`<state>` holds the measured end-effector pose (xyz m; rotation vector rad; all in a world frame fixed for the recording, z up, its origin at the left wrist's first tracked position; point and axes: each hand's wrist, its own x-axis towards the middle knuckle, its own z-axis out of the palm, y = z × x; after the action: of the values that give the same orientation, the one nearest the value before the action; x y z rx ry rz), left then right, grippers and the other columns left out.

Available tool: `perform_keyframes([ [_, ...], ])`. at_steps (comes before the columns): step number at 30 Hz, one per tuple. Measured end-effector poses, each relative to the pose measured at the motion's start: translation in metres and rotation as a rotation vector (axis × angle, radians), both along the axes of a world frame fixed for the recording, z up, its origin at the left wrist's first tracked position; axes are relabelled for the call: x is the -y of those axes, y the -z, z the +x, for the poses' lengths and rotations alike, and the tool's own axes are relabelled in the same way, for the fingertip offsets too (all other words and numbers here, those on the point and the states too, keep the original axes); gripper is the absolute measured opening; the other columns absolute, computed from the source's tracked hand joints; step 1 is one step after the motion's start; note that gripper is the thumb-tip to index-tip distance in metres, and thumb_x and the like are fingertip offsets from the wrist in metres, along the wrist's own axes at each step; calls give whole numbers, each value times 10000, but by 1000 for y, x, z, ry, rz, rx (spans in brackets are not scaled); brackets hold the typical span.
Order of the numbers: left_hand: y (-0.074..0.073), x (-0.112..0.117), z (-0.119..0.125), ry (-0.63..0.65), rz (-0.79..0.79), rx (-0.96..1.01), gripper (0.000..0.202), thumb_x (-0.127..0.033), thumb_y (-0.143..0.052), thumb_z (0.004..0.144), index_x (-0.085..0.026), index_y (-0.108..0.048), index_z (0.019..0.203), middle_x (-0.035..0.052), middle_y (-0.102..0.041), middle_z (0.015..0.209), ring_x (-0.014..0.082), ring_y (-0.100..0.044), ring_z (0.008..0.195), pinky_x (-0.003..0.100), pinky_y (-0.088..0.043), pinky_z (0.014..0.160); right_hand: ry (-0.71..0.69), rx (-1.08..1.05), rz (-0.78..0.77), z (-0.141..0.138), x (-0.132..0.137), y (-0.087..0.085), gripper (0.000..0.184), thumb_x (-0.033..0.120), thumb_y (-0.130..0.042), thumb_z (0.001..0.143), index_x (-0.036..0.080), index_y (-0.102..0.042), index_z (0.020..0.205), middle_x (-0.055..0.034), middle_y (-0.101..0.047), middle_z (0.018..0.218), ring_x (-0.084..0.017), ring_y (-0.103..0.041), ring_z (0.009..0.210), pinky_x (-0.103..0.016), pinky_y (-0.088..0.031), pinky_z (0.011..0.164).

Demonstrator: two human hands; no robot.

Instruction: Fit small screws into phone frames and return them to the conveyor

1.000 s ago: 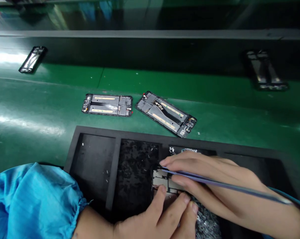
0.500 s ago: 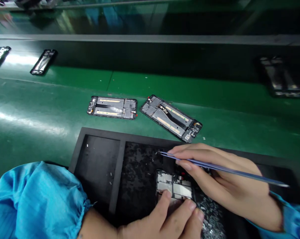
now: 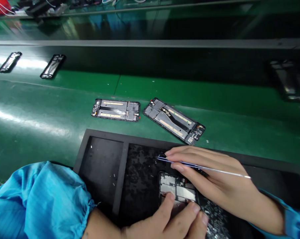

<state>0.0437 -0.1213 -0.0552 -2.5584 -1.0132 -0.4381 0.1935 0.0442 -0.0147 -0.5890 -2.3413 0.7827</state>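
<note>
An opened phone (image 3: 178,191) with silver shield plates lies in the black tray (image 3: 95,133). My left hand (image 3: 175,219) holds it down, fingers spread across its lower part and hiding much of it. In my right hand (image 3: 209,176) is a pair of blue-silver tweezers (image 3: 202,167), pinched between thumb and fingers. Their tips point left, just above the tray floor beyond the phone's top edge. Whether anything sits between the tips I cannot tell. A heap of tiny shiny pieces (image 3: 216,219) lies right of the phone, partly under my right hand.
Behind the tray, two opened phones, a left one (image 3: 115,110) and a tilted right one (image 3: 175,121), lie on the green bench (image 3: 65,109). Farther back are more phones (image 3: 52,66) at left and a blurred one (image 3: 290,78) at right. A tray divider (image 3: 120,179) stands left of my hands.
The tweezers have tilted flatter, and the small bit seen at their tips earlier no longer shows clearly. My left hand stays on the phone. The whole view has shifted slightly.
</note>
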Motion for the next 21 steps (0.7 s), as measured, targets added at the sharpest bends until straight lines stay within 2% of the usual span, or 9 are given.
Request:
perform_keyframes([
  [5,1,0,2,-27,13,-6,316,-459,-496,1074,-284,-622,1304,28,-599,1481,309,-529,1408,441,-548,1053,11,1,12,-2,2,1,129,139,-628,989,195,-692,1087,-47,-801,1013,-157,-763,968,-245,-622,900],
  [11,2,-1,6,-70,59,9,301,-436,-476,1079,-282,-705,1201,13,-610,1472,281,-562,1377,393,-582,998,51,4,29,-8,2,4,111,179,-638,995,215,-720,1060,-20,-812,998,-154,-769,919,-249,-627,884],
  [21,-1,-6,3,-66,114,-89,237,-364,-585,1047,-318,-707,1245,-20,-600,1482,265,-541,1400,364,-585,1010,100,-19,-42,-10,5,9,96,194,-660,981,239,-724,1036,2,-808,997,-152,-771,893,-261,-636,856],
])
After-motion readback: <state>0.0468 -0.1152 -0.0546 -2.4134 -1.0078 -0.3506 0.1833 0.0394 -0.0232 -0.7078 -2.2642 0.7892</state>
